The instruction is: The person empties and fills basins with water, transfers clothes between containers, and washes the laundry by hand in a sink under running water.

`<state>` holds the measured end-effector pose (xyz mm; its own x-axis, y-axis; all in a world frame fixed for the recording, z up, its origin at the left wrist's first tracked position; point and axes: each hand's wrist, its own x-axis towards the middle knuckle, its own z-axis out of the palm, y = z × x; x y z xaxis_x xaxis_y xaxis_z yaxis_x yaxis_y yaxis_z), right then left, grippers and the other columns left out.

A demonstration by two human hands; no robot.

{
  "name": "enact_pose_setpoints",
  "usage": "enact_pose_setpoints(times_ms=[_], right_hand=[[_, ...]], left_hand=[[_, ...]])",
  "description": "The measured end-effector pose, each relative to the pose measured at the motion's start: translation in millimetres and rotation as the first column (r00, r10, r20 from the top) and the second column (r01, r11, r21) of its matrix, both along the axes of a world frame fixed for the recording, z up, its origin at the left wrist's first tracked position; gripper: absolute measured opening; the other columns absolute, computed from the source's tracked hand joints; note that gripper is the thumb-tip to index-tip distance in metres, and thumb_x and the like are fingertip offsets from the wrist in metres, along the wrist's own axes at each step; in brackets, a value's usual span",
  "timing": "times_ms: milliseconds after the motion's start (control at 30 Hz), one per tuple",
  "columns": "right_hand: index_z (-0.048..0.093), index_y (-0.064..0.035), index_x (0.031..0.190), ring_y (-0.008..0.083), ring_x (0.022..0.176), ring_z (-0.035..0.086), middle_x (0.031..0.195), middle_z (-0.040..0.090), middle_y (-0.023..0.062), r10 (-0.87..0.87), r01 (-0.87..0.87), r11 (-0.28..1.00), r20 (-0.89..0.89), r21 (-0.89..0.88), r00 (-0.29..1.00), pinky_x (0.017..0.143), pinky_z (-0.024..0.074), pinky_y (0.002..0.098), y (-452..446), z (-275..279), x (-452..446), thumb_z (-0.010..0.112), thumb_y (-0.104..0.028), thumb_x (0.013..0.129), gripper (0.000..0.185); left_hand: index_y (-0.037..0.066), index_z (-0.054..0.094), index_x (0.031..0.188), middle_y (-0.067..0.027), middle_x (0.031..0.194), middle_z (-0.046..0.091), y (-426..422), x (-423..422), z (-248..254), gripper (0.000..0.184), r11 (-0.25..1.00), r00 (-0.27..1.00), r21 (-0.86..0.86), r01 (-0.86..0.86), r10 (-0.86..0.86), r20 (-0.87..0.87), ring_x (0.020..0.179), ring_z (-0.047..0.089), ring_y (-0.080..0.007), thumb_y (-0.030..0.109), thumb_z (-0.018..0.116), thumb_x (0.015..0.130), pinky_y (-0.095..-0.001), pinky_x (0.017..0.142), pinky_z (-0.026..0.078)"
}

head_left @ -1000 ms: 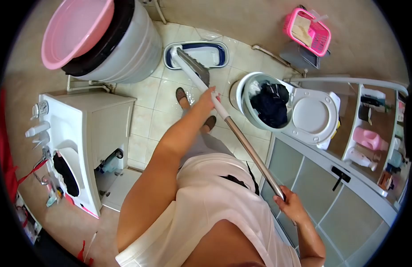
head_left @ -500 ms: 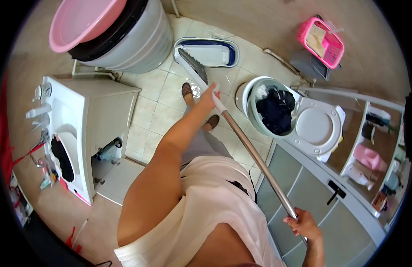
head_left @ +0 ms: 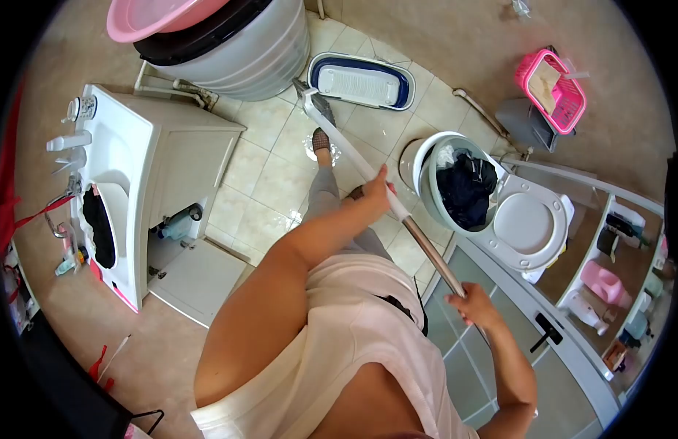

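The fingers of the left hand [head_left: 375, 199] wrap the white upper section of a long-handled mop [head_left: 419, 234] with a smooth metallic pole. The fingers of the right hand [head_left: 474, 304] are curled around the metallic section, near the end closest to the body. The mop slants forward between the legs and a round pale-green plastic tub [head_left: 429, 197] of dark clothes. Its dark-grey mop head [head_left: 318, 108] sits at tile level, just beside the left end of an oblong white-and-blue plastic bucket [head_left: 408, 73]. Whether head and bucket touch cannot be determined.

Hazards:
1. Slipping: water shines on the cream ceramic floor tiles [head_left: 269, 175] around the brown patterned left shoe [head_left: 321, 140]; a shift of weight there could cost footing.
2. Foot contact: the mop head lies close to that shoe, so a short pull toward the body could strike it.
3. Bucket displacement: a sideways push to the right could shove the bucket or spill any water in it.
4. Rear impact: the pole end lies near the frosted glass-panelled door [head_left: 467, 358]; a careless backward stroke could hit it.

Changes from the frame half a second earlier: the mop head, which overlaps the bucket's left end there, is now to the left of it, and the ribbed white insert shows more fully. Both hands keep their grip. The whole view is shifted, indicating camera movement.
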<state>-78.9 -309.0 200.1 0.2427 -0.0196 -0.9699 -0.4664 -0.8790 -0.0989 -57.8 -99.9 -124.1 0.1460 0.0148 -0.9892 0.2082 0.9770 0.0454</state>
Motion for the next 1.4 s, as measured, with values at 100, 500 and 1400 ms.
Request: enact_pose_setpoints(times_ms=[100,500,1400], right_hand=[[0.054,0.0039,0.078,0.0113,0.034,0.041,0.051,0.046,0.0038,0.067,-0.067,0.998,0.018,-0.018,0.998,0.031,0.0324,0.0269,16,-29,11,0.070,-0.023,0.079,0.031],[0.056,0.0043,0.077,0.0111,0.034,0.041,0.051,0.046,0.0039,0.067,-0.066,0.997,0.028,-0.025,0.997,0.030,0.0325,0.0280,32,-32,6,0.070,-0.022,0.079,0.030],[0.052,-0.0008,0.086,0.0091,0.041,0.043,0.055,0.046,-0.0001,-0.227,0.227,0.973,-0.011,-0.042,0.974,0.034,0.0331,0.0235,-20,97,14,0.069,-0.016,0.077,0.025]], left_hand=[[0.004,0.052,0.073,-0.0055,0.060,0.046,-28,-1,15,0.041,1.000,1.000,-0.021,-0.007,0.007,-0.012,0.046,0.044,-0.0179,0.039,0.073,0.078,-0.0339,0.041,0.039],[0.002,0.055,0.085,-0.0080,0.059,0.050,-45,-16,103,0.044,0.991,0.991,-0.033,0.127,-0.126,0.031,0.044,0.047,-0.0176,0.044,0.069,0.081,-0.0332,0.041,0.044],[0.007,0.041,0.123,-0.0128,0.118,0.054,-139,-37,270,0.052,0.554,0.642,-0.377,0.742,-0.425,0.638,0.111,0.056,-0.0273,0.044,0.055,0.089,-0.0394,0.093,0.045]])
